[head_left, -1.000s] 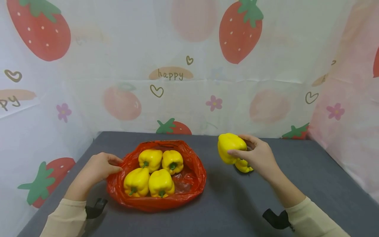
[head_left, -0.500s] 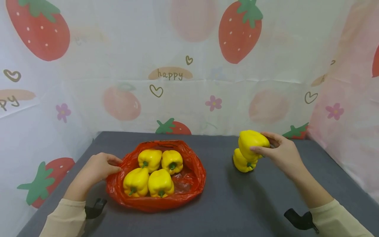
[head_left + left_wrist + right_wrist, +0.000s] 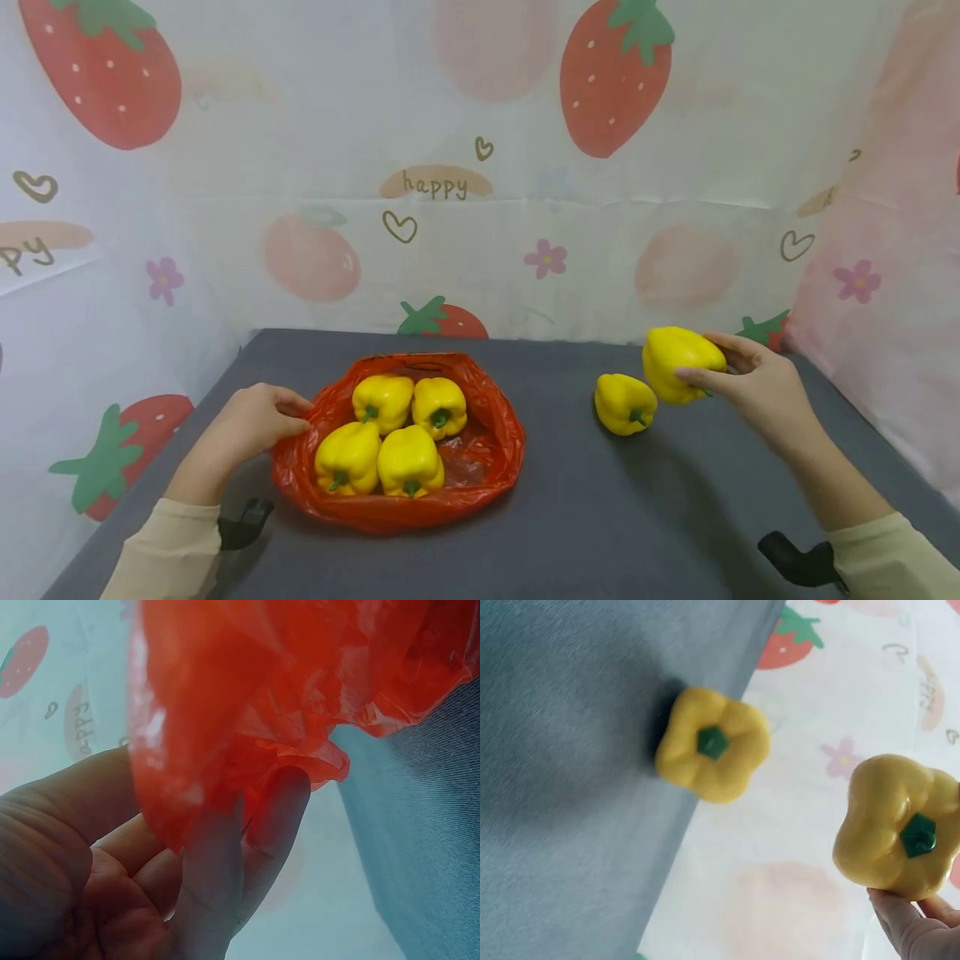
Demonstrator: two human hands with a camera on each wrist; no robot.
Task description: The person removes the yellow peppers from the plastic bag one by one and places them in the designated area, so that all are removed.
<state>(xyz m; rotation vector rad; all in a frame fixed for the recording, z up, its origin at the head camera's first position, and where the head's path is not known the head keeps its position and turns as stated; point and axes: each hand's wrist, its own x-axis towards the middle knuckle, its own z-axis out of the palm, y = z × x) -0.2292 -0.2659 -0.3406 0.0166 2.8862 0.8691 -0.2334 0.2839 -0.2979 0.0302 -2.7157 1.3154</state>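
My left hand (image 3: 251, 425) pinches the left rim of a red plastic bag (image 3: 480, 500); the left wrist view shows its fingers and thumb about the thin red film (image 3: 210, 697). Several yellow bell peppers (image 3: 411, 462) with green stems lie inside the open bag. On the right, my right hand (image 3: 761, 396) holds another yellow bell pepper (image 3: 678, 362) above the table, thumb on the near side. In the right wrist view this held pepper (image 3: 885, 825) shows its green stem end. A separate yellow bell pepper (image 3: 622, 404) stands on the table, just left of the held one.
The dark grey table (image 3: 555, 533) spreads under everything. Behind it hangs a pale curtain (image 3: 465, 267) printed with strawberries, flowers and hearts, and similar sheets close off both sides. A black wrist mount (image 3: 798, 558) juts from the right sleeve.
My right hand has moved rightward with its pepper, away from the bag and past the pepper on the table, which now shows fully. The left hand and bag have stayed put.
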